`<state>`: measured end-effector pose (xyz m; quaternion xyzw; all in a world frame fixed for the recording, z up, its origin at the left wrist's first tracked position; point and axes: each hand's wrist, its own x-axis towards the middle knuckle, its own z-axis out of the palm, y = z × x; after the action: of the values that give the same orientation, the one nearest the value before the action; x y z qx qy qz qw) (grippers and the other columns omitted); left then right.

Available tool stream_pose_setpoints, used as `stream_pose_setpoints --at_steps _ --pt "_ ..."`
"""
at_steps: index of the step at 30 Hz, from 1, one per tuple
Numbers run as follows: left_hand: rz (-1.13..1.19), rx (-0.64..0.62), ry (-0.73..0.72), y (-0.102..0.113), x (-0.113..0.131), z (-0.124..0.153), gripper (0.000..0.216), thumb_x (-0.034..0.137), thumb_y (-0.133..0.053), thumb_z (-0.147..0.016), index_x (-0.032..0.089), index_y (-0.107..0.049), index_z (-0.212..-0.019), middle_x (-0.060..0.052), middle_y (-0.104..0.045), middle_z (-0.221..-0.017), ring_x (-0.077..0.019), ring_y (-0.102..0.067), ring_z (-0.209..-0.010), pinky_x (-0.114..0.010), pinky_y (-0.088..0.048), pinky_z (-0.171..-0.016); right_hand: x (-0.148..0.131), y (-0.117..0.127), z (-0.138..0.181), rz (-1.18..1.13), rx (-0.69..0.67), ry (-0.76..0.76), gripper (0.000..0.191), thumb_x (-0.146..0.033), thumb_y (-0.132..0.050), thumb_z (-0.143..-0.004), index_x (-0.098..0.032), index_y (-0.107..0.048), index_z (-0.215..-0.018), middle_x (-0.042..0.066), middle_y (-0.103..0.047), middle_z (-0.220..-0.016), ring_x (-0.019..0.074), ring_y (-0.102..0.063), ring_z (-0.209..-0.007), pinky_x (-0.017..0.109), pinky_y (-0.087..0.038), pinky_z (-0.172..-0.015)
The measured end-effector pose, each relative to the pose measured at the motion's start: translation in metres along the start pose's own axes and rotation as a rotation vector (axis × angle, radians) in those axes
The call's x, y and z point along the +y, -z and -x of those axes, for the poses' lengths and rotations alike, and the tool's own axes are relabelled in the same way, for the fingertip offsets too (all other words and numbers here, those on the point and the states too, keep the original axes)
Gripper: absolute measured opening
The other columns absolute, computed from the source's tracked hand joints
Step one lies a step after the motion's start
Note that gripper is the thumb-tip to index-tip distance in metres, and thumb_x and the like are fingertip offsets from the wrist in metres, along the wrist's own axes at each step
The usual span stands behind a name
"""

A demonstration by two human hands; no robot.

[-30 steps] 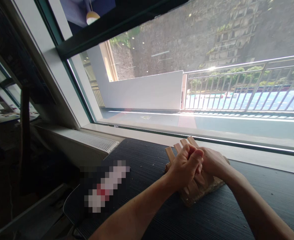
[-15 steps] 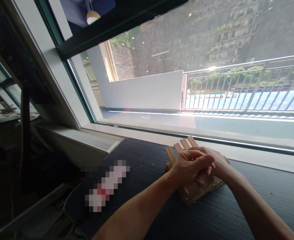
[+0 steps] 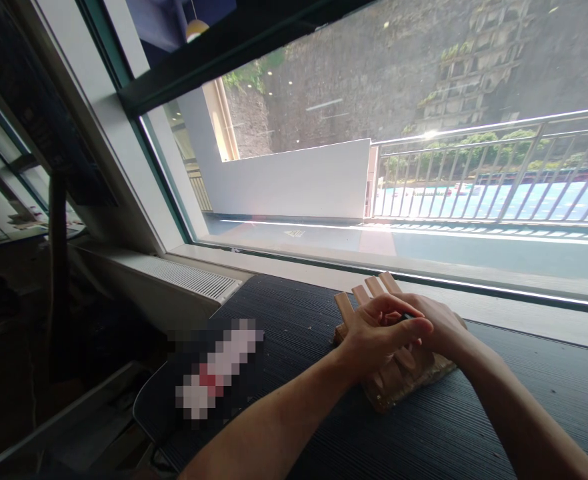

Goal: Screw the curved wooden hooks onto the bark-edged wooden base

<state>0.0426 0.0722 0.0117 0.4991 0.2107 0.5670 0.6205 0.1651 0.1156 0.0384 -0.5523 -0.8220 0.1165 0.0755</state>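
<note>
A small wooden rack with several upright slats stands on a dark ribbed table by the window. My left hand hovers over the rack's middle, its fingers curled and pinched against something small and dark. My right hand lies just behind it, fingers closed and meeting the left hand's fingertips. What the two hands pinch is mostly hidden between them. The rack's front part is covered by my hands.
A blurred, pixelated object lies on the table's left part near its rounded edge. A white radiator grille runs along the sill. The large window shows a balcony with a metal railing.
My left hand has loosened from a fist wrapped over the right hand into a lighter pinch, fingers stretched to the right. The view has shifted slightly; the rack stays put.
</note>
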Motion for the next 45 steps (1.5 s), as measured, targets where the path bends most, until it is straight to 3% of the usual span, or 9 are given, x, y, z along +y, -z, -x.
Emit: stream_pose_setpoints --at_steps 4,10,14,21,28,33,38,42,45 --pt "0.004 -0.041 0.063 -0.001 0.006 0.005 0.031 0.037 -0.076 -0.065 0.011 -0.065 -0.079 0.001 -0.056 -0.058 -0.0077 -0.049 -0.054 -0.022 -0.037 -0.055 0.006 -0.005 -0.002 0.0 0.032 0.025 0.015 -0.029 -0.056 -0.07 -0.025 -0.065 -0.081 0.0 -0.066 -0.069 0.0138 -0.056 -0.06 0.024 -0.026 -0.052" --pt "0.037 -0.096 0.185 -0.001 0.011 0.007 0.038 0.045 -0.062 -0.077 0.008 -0.069 -0.083 -0.001 -0.048 -0.066 -0.0042 -0.039 -0.052 -0.02 -0.023 -0.048 0.009 -0.008 -0.004 0.024 0.061 0.044 0.025 -0.03 -0.055 -0.07 -0.029 -0.066 -0.092 0.0 -0.067 -0.074 0.0159 -0.057 -0.066 0.024 -0.028 -0.055" --pt "0.126 -0.035 0.159 0.003 0.006 0.002 0.034 0.044 -0.061 -0.077 0.011 -0.063 -0.083 0.002 -0.045 -0.061 -0.0035 -0.034 -0.048 -0.019 -0.019 -0.046 0.002 -0.005 -0.002 0.063 0.041 -0.019 0.025 -0.027 -0.049 -0.072 -0.026 -0.066 -0.089 0.002 -0.066 -0.071 0.017 -0.056 -0.062 0.026 -0.027 -0.054" --pt "0.156 -0.058 0.104 0.009 0.011 0.0 0.026 0.038 -0.06 -0.077 0.013 -0.055 -0.08 0.001 -0.05 -0.061 -0.0064 -0.043 -0.05 -0.021 -0.03 -0.051 -0.006 0.001 -0.001 0.069 0.011 -0.105 0.023 -0.031 -0.044 -0.077 -0.025 -0.066 -0.081 0.004 -0.066 -0.068 0.0171 -0.056 -0.059 0.026 -0.027 -0.054" --pt "0.08 -0.153 0.19 0.003 0.014 0.003 0.027 0.038 -0.057 -0.074 0.012 -0.054 -0.068 0.003 -0.042 -0.048 -0.0044 -0.029 -0.04 -0.02 -0.019 -0.041 0.0 -0.002 0.001 0.06 0.057 0.042 0.028 -0.033 -0.06 -0.065 -0.028 -0.066 -0.092 0.002 -0.067 -0.074 0.0189 -0.058 -0.068 0.026 -0.03 -0.056" --pt "0.139 -0.108 0.131 0.008 0.013 0.004 0.028 0.042 -0.059 -0.076 0.018 -0.045 -0.081 0.01 -0.035 -0.044 -0.0039 -0.023 -0.038 -0.018 -0.018 -0.04 -0.003 -0.003 -0.001 0.065 0.047 -0.1 0.027 -0.035 -0.044 -0.08 -0.026 -0.067 -0.089 0.004 -0.066 -0.071 0.0168 -0.056 -0.06 0.026 -0.028 -0.054" --pt "0.087 -0.022 0.071 0.009 0.007 0.0 0.043 0.051 -0.068 -0.07 0.02 -0.039 -0.078 0.01 -0.043 -0.05 -0.003 -0.032 -0.04 -0.016 -0.023 -0.041 -0.006 -0.001 -0.001 0.026 0.022 -0.118 0.03 -0.039 -0.042 -0.082 -0.027 -0.068 -0.088 0.005 -0.068 -0.075 0.017 -0.056 -0.059 0.026 -0.029 -0.053" --pt "0.045 0.021 -0.008 0.008 0.005 -0.001 0.043 0.05 -0.069 -0.07 0.018 -0.041 -0.073 0.007 -0.05 -0.055 -0.0043 -0.044 -0.046 -0.018 -0.032 -0.047 -0.005 -0.001 -0.001 0.015 0.017 -0.134 0.029 -0.037 -0.042 -0.08 -0.028 -0.068 -0.086 0.004 -0.068 -0.075 0.0175 -0.056 -0.061 0.026 -0.029 -0.053" --pt "0.056 -0.006 0.04 0.006 0.007 0.001 0.043 0.051 -0.07 -0.068 0.017 -0.043 -0.071 0.006 -0.051 -0.057 -0.0033 -0.042 -0.045 -0.018 -0.03 -0.045 -0.002 -0.003 -0.002 0.011 0.01 -0.104 0.024 -0.036 -0.047 -0.077 -0.027 -0.067 -0.086 0.003 -0.067 -0.072 0.016 -0.055 -0.059 0.025 -0.028 -0.052"
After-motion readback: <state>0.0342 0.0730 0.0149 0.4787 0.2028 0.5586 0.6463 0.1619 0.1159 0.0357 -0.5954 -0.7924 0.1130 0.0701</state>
